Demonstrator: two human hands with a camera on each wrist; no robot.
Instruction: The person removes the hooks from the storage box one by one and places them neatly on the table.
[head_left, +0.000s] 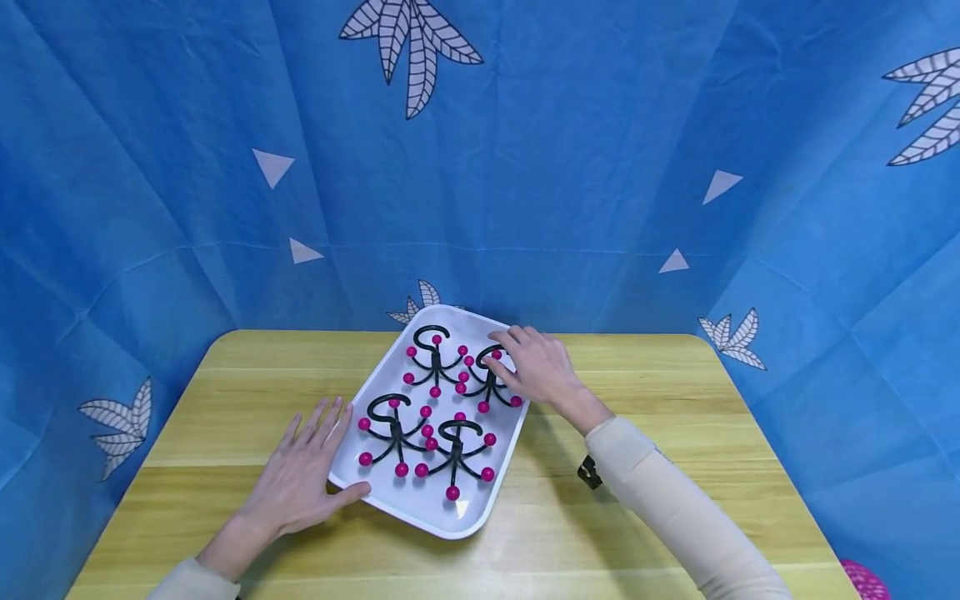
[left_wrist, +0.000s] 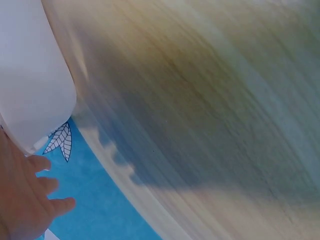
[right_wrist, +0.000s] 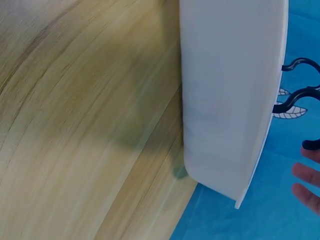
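A white tray (head_left: pixel 465 512) lies at a slant on the wooden table. In it lie several black hanging hooks, each with a curved top and thin arms tipped with pink balls; one is the near-left hook (head_left: pixel 397 432). My left hand (head_left: pixel 300 479) rests along the tray's left side, fingers straight and spread, thumb at the near rim. My right hand (head_left: pixel 538 362) reaches over the far right rim, its thumb and forefinger apart around the top of the far-right hook (head_left: pixel 491 377). Contact there is unclear. The right wrist view has fingertips (right_wrist: pixel 306 175) beside a black hook end (right_wrist: pixel 311 144).
A blue curtain (head_left: pixel 480 183) with white leaf patterns stands behind and beside the table (head_left: pixel 645 383). A small black object (head_left: pixel 589 472) shows next to the right forearm. Something pink (head_left: pixel 862 579) appears at the lower right, beyond the table edge.
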